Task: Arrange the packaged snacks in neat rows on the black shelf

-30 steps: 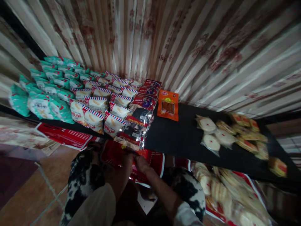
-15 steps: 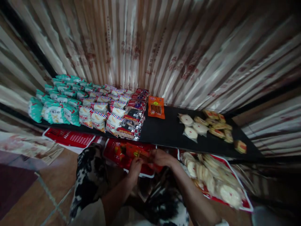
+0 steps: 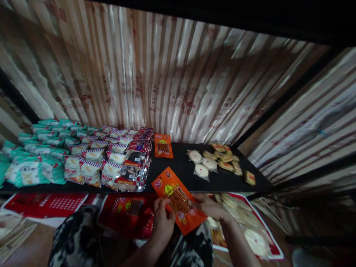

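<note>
An orange snack packet (image 3: pixel 178 202) with brown sticks showing through its clear window is held tilted in front of the black shelf's edge. My left hand (image 3: pixel 163 218) grips its lower left side, thumb on the front. On its right side my right hand (image 3: pixel 208 207) is closed, fingers partly hidden. A matching orange packet (image 3: pixel 163 145) lies on the shelf (image 3: pixel 175 168) near the back. Below the shelf, another orange packet (image 3: pixel 133 206) rests on a red printed sheet (image 3: pixel 111 224).
Teal bags (image 3: pixel 32 168), white-and-red snack bags (image 3: pixel 90 170) and dark red packets (image 3: pixel 130 172) fill the shelf's left. Round white packaged cakes (image 3: pixel 201 170) and small yellow packs (image 3: pixel 228 165) sit right. More round cakes (image 3: pixel 254 239) lie below. A striped sheet wall (image 3: pixel 178 85) stands behind.
Both hands have raised the orange packet from over the red sheet to the shelf's front edge, its front now showing. The camera view has shifted right and up.
</note>
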